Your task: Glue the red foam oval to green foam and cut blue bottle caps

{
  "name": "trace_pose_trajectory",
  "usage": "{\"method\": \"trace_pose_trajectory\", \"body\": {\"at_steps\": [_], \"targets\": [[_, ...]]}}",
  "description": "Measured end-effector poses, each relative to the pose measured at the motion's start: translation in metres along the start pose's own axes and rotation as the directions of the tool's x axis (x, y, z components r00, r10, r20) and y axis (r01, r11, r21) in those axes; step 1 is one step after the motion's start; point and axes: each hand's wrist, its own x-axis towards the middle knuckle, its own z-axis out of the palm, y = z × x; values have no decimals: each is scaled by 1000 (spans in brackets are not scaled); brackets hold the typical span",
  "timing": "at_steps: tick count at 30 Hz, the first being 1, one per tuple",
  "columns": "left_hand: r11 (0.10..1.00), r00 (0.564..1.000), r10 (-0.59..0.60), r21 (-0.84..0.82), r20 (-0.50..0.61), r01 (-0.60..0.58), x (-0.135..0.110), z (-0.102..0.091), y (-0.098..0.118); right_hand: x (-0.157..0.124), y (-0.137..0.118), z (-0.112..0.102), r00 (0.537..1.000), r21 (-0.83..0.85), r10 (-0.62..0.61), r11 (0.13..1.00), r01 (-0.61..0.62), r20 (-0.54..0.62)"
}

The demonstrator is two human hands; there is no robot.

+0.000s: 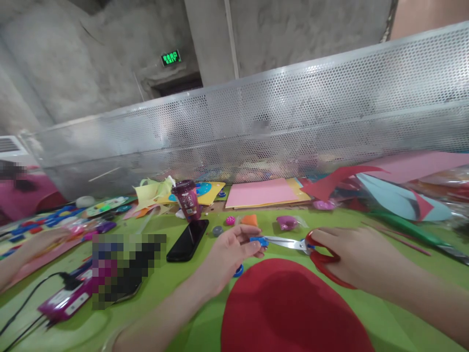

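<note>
While the green bench [205, 322] spreads beneath both hands, one red sheet [293, 308] lies just below the fingers, on the near side. A paper pile [264, 193], pink on top, lies beyond them. One pair of scissors [302, 246] is in the right hand [348, 254], whose fingers curl around the red handles; the blades point towards the left fingers. Left of those lies a black phone [188, 240], and beyond it stands one purple cup [187, 203] with a straw, its contents hidden. Past the fingers, one clear packet [301, 223] holds a purple lump [287, 223]; one orange lump [249, 219] is nearer the left hand [232, 247]. Its fingers pinch one blue lump [259, 242] at the scissors' tip. One pink ball [230, 221] sits just beyond these fingers.
</note>
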Motion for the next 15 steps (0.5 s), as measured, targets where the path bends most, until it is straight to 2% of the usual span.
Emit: {"method": "trace_pose_trajectory", "body": {"at_steps": [9, 15], "targets": [[999, 999, -48, 9, 20, 48, -1, 3, 2, -2, 1, -3, 998, -61, -49, 997, 47, -39], [998, 997, -49, -42, 54, 51, -1, 0, -2, -3, 4, 2, 977, -114, -113, 989, 93, -181]]}}
